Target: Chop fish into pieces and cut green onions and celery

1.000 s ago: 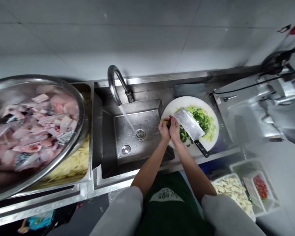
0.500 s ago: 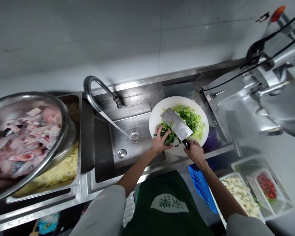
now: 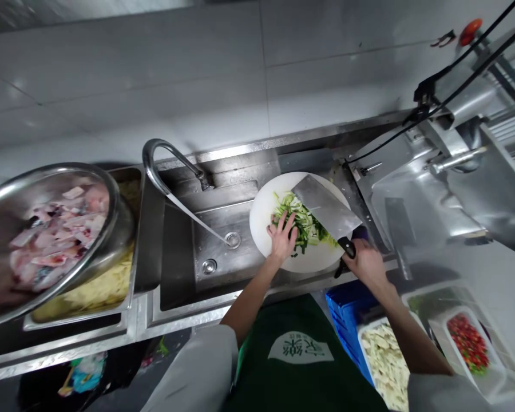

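A round white cutting board [image 3: 262,209] spans the right side of the sink. Chopped green vegetables [image 3: 308,225] lie heaped on its middle. My left hand [image 3: 282,239] rests on the left part of the heap, fingers spread and pointing away from me. A cleaver [image 3: 324,205] is in my right hand [image 3: 365,262], whose fingers wrap its black handle just beyond the board's right edge. Its wide blade slants up and left across the board, hiding some of the greens. Whether the blade touches the board I cannot tell.
Water runs from a curved faucet [image 3: 151,166] into the sink [image 3: 210,214]. At left, a large steel bowl [image 3: 124,232] holds pale raw fish pieces. Another cleaver [image 3: 398,223] lies at right. A blue crate [image 3: 345,320] and a container of red chopped peppers [image 3: 467,342] are near my right arm.
The cleaver has moved right with my right hand, toward the board's right edge. The greens now sit in one heap around the middle. My left hand stays on the greens at the left.
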Available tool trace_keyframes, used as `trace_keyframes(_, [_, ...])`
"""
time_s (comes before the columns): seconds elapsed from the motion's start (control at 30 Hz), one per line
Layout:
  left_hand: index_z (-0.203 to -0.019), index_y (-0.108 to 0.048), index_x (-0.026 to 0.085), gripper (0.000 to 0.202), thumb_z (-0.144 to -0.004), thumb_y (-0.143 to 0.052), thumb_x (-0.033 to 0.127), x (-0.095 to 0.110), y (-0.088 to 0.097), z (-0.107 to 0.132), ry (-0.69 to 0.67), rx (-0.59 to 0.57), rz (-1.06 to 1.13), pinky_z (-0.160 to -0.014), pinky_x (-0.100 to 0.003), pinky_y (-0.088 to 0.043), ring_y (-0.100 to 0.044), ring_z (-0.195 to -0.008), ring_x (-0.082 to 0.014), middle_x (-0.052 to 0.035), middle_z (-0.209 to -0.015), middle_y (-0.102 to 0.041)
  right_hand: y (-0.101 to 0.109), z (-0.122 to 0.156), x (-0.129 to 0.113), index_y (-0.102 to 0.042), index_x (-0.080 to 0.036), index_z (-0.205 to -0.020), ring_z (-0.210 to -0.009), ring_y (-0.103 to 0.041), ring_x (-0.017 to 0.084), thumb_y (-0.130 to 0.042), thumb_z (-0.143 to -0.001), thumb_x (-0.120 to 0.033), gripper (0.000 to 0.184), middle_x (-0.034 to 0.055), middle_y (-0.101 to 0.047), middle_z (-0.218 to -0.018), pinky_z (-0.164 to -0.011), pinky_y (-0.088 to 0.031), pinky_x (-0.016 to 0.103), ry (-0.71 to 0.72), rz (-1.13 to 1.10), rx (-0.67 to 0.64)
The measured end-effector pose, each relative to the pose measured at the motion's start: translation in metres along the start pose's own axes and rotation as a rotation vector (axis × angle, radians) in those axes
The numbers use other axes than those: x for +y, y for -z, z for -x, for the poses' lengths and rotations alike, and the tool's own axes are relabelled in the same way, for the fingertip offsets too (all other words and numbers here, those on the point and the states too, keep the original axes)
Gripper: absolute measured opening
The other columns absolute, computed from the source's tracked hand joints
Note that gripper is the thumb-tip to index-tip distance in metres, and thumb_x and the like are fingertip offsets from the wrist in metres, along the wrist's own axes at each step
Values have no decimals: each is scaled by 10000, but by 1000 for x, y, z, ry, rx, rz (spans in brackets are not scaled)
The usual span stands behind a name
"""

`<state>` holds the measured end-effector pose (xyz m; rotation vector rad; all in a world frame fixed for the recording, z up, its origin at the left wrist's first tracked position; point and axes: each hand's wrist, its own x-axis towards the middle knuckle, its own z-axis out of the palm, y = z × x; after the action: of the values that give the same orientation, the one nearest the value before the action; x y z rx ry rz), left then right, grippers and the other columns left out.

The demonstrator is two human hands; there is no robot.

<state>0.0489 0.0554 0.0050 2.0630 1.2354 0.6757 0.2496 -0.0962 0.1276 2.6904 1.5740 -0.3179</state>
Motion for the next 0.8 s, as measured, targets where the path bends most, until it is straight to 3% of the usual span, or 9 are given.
trace_keyframes(0.07, [-1479,-614,291,475,-1071,-392,391,-9,16,2,-17,48,-1,-1213,-694,-270,-283,-1577,-404,-116,-1563,-567,-3,4,5,-661,-163,-914,-757,-642,218,-589,-843,-285,158,92,-693,-863,-674,-454,297,7,-198,15])
trace_keyframes(0.23, [-1173,-758,188,463,-1070,-366,411,-57,71,-5,-75,198,163,-1092,-453,-513,-687,-1213,-263,-144,-1289,-748,-4,34,0,-638,-180,-936,-547,-565,165,-537,-893,-424,267,-6,-615,-602,-566,-458,274,4,-779,-134])
trace_keyframes(0.37, [-845,-693,172,419,-1017,-397,414,-130,130,-21,281,586,285,-738,-321,-589,-729,-783,-192,-98,-930,-767,-3,55,-11,-636,-169,-1002,-559,-548,149,-553,-927,-506,355,-7,-616,-643,-555,-462,261,79,-843,-174])
trace_keyframes(0.43, [-751,-607,184,388,-992,-372,377,-169,162,-27,501,750,322,-584,-268,-526,-635,-584,-151,-42,-710,-668,-8,58,-15,-645,-171,-942,-588,-551,148,-543,-941,-528,372,8,-624,-674,-570,-465,260,169,-816,-251])
trace_keyframes(0.5, [-712,-553,201,345,-968,-369,340,-200,192,-33,631,834,305,-546,-260,-496,-570,-527,-142,-8,-616,-577,-20,55,-16,-652,-173,-896,-605,-555,151,-529,-952,-555,405,12,-623,-672,-580,-469,260,264,-809,-392])
trace_keyframes(0.57, [-737,-578,198,272,-936,-426,306,-223,217,-42,616,785,205,-622,-294,-540,-607,-607,-168,-24,-652,-601,-38,47,-16,-650,-178,-854,-616,-555,152,-545,-939,-596,439,13,-624,-671,-584,-473,260,320,-804,-508])
trace_keyframes(0.67, [-909,-681,160,154,-872,-552,236,-246,241,-68,422,503,-27,-884,-381,-581,-687,-880,-230,-94,-892,-701,-62,34,-13,-601,-196,-792,-551,-518,140,-576,-882,-702,515,-10,-573,-611,-523,-448,259,257,-808,-633])
trace_keyframes(0.73, [-1077,-708,134,262,-837,-623,194,-258,248,-95,309,313,-92,-984,-394,-560,-681,-990,-237,-124,-1079,-707,-69,27,-10,-556,-211,-783,-470,-471,125,-572,-836,-783,575,-42,-504,-551,-456,-405,255,160,-819,-719])
trace_keyframes(0.8, [-1226,-685,103,406,-830,-679,192,-268,248,-124,214,143,-86,-958,-358,-567,-661,-1000,-213,-134,-1209,-684,-69,23,-7,-529,-218,-769,-431,-435,109,-574,-791,-841,625,-61,-463,-528,-421,-363,245,84,-825,-731])
